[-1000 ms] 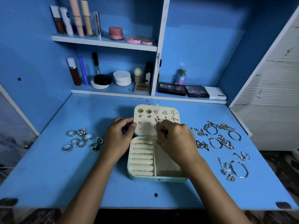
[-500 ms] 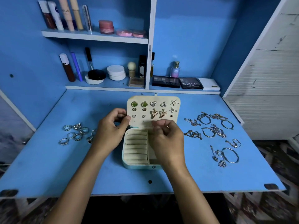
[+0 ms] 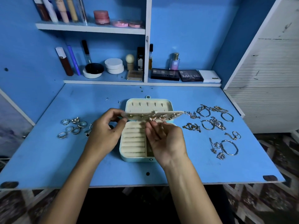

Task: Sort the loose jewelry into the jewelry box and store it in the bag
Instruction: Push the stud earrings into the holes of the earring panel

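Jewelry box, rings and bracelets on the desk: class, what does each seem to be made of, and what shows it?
Jewelry box: pale teal shell, probably faux leather, with a cream velvety lining; matte, soft-looking ribbed rolls. Rings: silver-toned metal, bright glints. Bracelets: thin shiny metal, silver and gold tones; some seem to carry small sparkling stones, too small to confirm.

A blue desk [image 3: 48, 159] carries an open jewelry box [image 3: 137, 157] at its middle. Left of the box lies a cluster of silver rings [image 3: 72, 127]. Right of the box, bracelets and chains [image 3: 213, 125] lie spread out. Behind the box lie a few tiny studs [image 3: 106, 99].
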Demonstrator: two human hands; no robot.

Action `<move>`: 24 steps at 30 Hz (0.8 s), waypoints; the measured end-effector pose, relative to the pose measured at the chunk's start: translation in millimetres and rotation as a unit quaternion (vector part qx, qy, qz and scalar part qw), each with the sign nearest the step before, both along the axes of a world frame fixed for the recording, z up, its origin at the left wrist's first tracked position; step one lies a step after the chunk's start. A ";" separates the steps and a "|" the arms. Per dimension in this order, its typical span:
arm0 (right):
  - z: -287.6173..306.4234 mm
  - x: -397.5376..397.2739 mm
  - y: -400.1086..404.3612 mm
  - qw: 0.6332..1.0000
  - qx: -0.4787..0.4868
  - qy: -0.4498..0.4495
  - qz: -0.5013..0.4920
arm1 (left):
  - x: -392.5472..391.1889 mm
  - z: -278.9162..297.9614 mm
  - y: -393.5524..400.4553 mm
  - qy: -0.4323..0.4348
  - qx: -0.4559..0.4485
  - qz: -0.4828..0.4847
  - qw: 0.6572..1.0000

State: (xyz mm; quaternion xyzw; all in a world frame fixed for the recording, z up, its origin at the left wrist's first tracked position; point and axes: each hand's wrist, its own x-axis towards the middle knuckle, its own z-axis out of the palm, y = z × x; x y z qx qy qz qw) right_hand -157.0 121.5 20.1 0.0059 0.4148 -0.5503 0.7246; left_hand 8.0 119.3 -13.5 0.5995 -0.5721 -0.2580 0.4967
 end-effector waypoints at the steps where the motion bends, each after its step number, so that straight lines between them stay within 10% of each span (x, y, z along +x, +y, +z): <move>1: 0.8 -0.2 0.1 1.000 0.006 -0.007 -0.001 | 1.4 -0.4 1.1 -0.005 0.005 -0.006 1.000; 24: -7.4 -6.3 2.9 0.996 -0.027 -0.076 -0.037 | -2.2 14.9 -167.2 -0.266 0.090 -0.087 0.956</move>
